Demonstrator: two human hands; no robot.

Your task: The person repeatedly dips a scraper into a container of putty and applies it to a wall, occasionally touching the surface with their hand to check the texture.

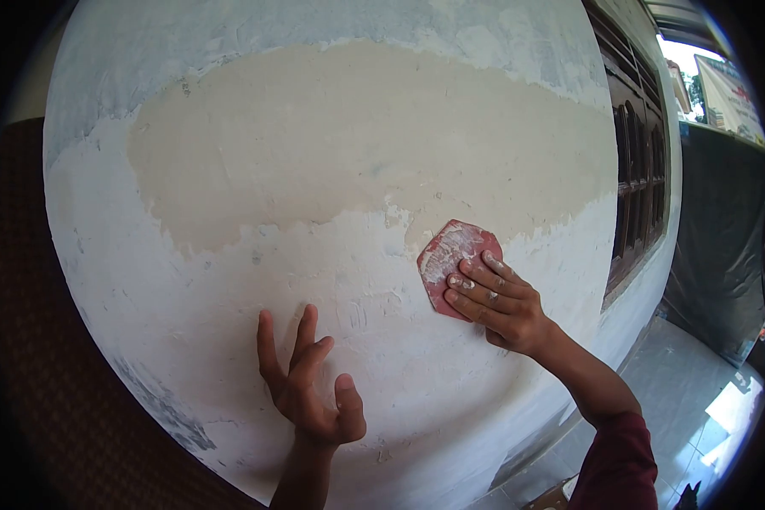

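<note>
My right hand (497, 299) grips a red putty scraper (456, 252), its face smeared with white putty. The scraper lies against the wall (255, 340), at the lower edge of a beige patch (340, 144). White putty also speckles the fingers of that hand. Lower and to the left, my left hand (310, 382) is raised close to the wall, fingers spread and nothing in them. Around the beige patch the wall surface is white, with uneven, rough edges and small marks.
On the right a dark wooden window (636, 161) with shutters is set in the wall. Past it hangs a dark sheet (714, 229) above a grey tiled floor (680, 374). A brown woven surface (25, 297) runs along the left, and a banner (729, 98) shows at the upper right.
</note>
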